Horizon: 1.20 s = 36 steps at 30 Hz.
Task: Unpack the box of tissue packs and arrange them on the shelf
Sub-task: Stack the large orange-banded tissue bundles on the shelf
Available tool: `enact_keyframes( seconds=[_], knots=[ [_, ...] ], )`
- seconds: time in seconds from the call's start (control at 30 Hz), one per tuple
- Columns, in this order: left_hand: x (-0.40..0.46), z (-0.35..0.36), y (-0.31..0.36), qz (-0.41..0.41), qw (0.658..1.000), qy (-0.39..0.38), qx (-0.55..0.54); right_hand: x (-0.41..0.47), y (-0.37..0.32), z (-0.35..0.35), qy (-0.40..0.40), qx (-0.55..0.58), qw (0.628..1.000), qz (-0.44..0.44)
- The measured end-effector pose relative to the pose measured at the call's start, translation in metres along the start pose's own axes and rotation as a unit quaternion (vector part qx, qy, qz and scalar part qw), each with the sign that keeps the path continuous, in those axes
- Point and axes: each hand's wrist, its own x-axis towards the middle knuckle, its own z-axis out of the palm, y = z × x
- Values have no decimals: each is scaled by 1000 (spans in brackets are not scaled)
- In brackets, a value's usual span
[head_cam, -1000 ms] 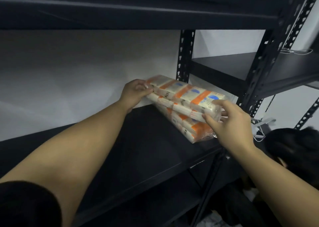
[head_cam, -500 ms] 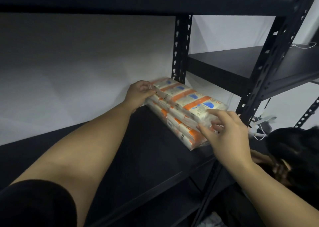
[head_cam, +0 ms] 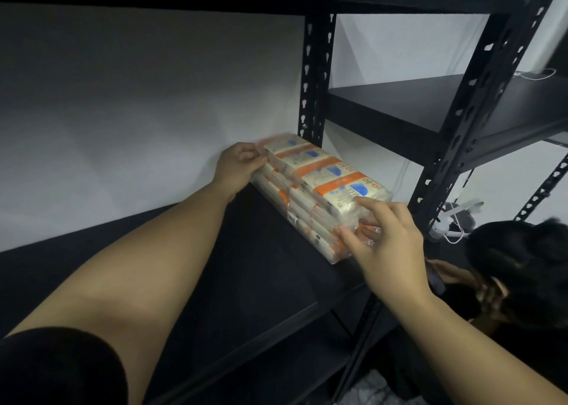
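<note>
A plastic-wrapped bundle of tissue packs (head_cam: pixel 319 186), white with orange and blue print, lies on the black shelf (head_cam: pixel 215 287) against its right rear post. My left hand (head_cam: pixel 239 166) grips the bundle's far left end with curled fingers. My right hand (head_cam: pixel 387 238) touches the near right end, fingertips on the wrapping, fingers spread. The box is out of sight.
A black perforated upright (head_cam: pixel 316 75) stands behind the bundle, and another (head_cam: pixel 470 103) at the front right. A higher black shelf (head_cam: pixel 430 103) belongs to the neighbouring rack. Another person's dark-haired head (head_cam: pixel 522 266) is low at the right. White cables and a device (head_cam: pixel 455 220) lie beyond.
The bundle has come down flat onto the shelf and slid back toward the rear post. My right hand has loosened from a grasp to fingertip contact on the near end.
</note>
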Motion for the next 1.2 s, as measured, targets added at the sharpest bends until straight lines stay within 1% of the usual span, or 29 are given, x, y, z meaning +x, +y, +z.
enact_keyframes(
  seconds=[0.23,0.4,0.57,0.63,0.8,0.93,1.03,1.1,1.2],
  knots=[
    [-3,-2,5,-13,1000,-3,22,1,1,-6,-16,-3,1000,11],
    [-14,-11,9,-13,996,-15,90,-4,-3,-15,-48,-13,998,30],
    [-42,-19,20,11,988,29,153,-21,-10,-29,-54,-31,997,53],
    [-62,-22,22,14,986,27,165,-34,-12,-35,-55,-41,996,60],
    [-136,-31,26,25,975,-40,217,-80,-27,-41,-73,-89,990,77],
    [-207,-34,36,54,955,-111,270,-122,-38,-40,-82,-110,988,73],
    [-262,-36,38,113,929,-154,318,-150,-41,-41,-111,-133,983,66],
    [-300,-36,34,143,917,-173,330,-169,-38,-44,-133,-146,978,71],
    [-355,-37,23,154,906,-193,343,-199,-29,-47,-184,-160,967,77]
  ],
)
